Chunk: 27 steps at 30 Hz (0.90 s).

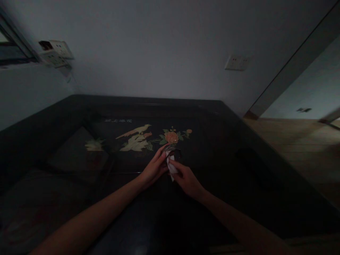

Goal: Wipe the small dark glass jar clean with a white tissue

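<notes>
Both my hands meet over the middle of a dark lacquered cabinet top (217,141) painted with a bird and an orange flower (172,137). My left hand (154,169) is closed around a small dark object (174,153), too dim to name. My right hand (186,179) pinches a small white cloth or tissue (170,165) pressed against that object. The room is dark and the fingers are partly hidden.
A white wall with a socket plate (236,62) rises behind the cabinet. More socket plates (54,53) sit on the left wall by a window frame. Wooden floor (300,141) and a doorway lie to the right.
</notes>
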Available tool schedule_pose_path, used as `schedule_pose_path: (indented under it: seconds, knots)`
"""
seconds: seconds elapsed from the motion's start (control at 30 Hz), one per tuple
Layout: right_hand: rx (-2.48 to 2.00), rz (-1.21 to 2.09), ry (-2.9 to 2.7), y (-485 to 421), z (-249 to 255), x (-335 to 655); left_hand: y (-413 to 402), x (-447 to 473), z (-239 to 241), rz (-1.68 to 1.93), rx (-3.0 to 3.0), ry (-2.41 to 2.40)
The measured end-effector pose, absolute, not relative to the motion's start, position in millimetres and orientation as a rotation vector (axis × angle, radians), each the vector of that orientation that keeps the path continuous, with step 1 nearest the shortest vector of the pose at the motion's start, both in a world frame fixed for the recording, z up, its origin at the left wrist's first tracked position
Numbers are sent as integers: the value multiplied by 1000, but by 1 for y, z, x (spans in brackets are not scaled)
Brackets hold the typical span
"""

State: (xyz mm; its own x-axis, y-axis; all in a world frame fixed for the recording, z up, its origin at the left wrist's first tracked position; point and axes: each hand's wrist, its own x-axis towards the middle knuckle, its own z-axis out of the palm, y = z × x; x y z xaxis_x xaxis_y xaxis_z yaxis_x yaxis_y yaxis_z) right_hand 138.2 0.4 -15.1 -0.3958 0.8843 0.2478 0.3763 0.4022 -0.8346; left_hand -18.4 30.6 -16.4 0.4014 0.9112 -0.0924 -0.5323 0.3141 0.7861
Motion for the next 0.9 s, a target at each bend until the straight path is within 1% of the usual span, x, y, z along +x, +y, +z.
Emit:
schedule_pose_path:
  seconds: [0.1, 0.2, 0.33, 0.5, 0.57, 0.63, 0.73, 0.9]
  knots:
    - [-1026, 1166, -1797, 0, -12, 138, 30, -18, -15, 1021, 738, 620]
    - [-1027, 1183, -1801, 0, -13, 139, 30, -18, -14, 1008, 738, 639]
    - [-1066, 932, -1970, 1, -19, 142, 31, -18, -14, 1008, 733, 631]
    - [-1012, 413, -2360, 9, -16, 153, 30, -18, -15, 1020, 722, 635]
    - [-1064, 202, -2477, 12, -10, 156, 30, -17, -14, 1021, 725, 634]
    - [-1123, 67, -2529, 13, -5, 158, 30, -18, -14, 1017, 728, 622]
    - [-1169, 34, -2539, 11, -2, 155, 30, -18, -14, 1013, 733, 608]
    - [-1180, 225, -2446, 8, -6, 153, 30, -18, -15, 1003, 741, 631]
